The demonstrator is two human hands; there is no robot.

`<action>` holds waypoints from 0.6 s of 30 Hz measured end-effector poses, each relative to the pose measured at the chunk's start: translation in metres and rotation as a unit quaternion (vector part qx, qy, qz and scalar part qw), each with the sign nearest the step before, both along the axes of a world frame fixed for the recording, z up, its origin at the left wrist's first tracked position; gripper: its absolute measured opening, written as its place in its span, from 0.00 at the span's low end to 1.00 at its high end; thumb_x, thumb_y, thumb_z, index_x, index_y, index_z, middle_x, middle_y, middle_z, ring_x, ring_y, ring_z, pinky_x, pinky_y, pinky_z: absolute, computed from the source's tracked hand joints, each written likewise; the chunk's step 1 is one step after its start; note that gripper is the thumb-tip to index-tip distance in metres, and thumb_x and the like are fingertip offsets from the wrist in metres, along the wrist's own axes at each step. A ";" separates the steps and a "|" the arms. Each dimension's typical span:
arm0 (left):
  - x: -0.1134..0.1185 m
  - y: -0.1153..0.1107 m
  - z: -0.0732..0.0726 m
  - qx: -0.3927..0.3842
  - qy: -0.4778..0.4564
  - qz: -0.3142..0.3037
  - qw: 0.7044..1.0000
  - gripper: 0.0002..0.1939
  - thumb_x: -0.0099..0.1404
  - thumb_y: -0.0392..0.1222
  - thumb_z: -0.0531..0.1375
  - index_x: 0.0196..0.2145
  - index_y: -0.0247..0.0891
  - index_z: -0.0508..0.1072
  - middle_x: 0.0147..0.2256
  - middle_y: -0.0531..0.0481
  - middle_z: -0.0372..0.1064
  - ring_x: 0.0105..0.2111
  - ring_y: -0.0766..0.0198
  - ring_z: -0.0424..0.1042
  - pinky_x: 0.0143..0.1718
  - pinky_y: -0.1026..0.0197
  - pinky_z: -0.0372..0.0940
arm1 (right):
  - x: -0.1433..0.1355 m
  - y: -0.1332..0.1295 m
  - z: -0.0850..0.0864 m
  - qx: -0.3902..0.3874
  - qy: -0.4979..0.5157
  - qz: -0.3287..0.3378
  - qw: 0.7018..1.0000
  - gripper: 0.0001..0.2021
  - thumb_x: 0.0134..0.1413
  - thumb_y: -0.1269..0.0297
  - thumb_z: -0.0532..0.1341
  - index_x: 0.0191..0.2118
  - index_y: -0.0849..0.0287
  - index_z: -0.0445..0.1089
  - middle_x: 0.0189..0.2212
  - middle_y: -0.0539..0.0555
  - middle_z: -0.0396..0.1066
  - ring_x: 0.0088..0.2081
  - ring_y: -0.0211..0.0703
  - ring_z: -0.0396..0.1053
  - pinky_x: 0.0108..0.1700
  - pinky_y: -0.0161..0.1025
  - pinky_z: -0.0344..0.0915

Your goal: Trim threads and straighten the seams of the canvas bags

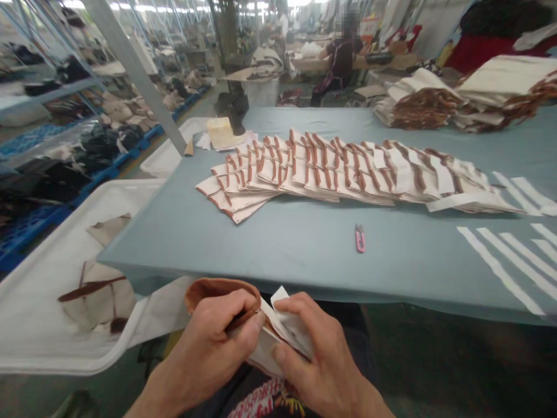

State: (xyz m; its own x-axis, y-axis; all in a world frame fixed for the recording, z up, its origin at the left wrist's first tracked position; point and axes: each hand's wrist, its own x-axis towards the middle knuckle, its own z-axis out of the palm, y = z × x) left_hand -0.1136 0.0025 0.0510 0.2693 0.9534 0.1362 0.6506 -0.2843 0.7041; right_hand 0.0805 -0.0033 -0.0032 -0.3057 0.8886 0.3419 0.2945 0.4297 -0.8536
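Note:
Over my lap, in front of the table edge, both hands hold a cream fabric piece with brown trim. My left hand pinches its brown edge between thumb and fingers. My right hand grips the cream side, with a white strip sticking up beside the fingertips. Part of the piece is hidden behind my hands. On the table beyond lies a long overlapping row of similar cream pieces with brown trim. Pink thread snips rest between that row and the near edge.
Several white strips lie on the right of the blue-green table. Stacked cream fabric stands at the back right. A white bin with fabric pieces is at left. A metal post rises by the table's left corner. Another person sits far back.

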 end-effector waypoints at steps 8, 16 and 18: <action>-0.013 0.010 0.016 0.027 0.149 -0.060 0.987 0.15 0.74 0.34 0.50 0.30 0.39 0.70 0.26 0.56 0.72 0.25 0.66 0.73 0.28 0.63 0.60 | -0.007 0.002 -0.018 0.146 -0.139 -0.026 0.979 0.08 0.69 0.74 0.55 0.42 0.57 0.71 0.32 0.52 0.74 0.31 0.41 0.73 0.32 0.36 0.63; -0.022 0.021 -0.035 -0.058 0.237 -0.054 0.968 0.11 0.69 0.31 0.53 0.35 0.37 0.74 0.28 0.48 0.74 0.27 0.59 0.75 0.29 0.62 0.64 | -0.016 -0.005 -0.030 0.157 -0.258 -0.022 0.953 0.11 0.70 0.75 0.55 0.36 0.56 0.68 0.28 0.51 0.72 0.27 0.43 0.70 0.26 0.39 0.55; -0.020 0.024 -0.052 -0.072 0.185 -0.025 0.980 0.12 0.69 0.33 0.52 0.29 0.38 0.71 0.24 0.51 0.70 0.25 0.61 0.72 0.30 0.63 0.62 | -0.015 -0.007 -0.035 0.131 -0.271 -0.019 0.953 0.12 0.70 0.75 0.55 0.34 0.56 0.68 0.28 0.51 0.72 0.27 0.43 0.71 0.26 0.39 0.56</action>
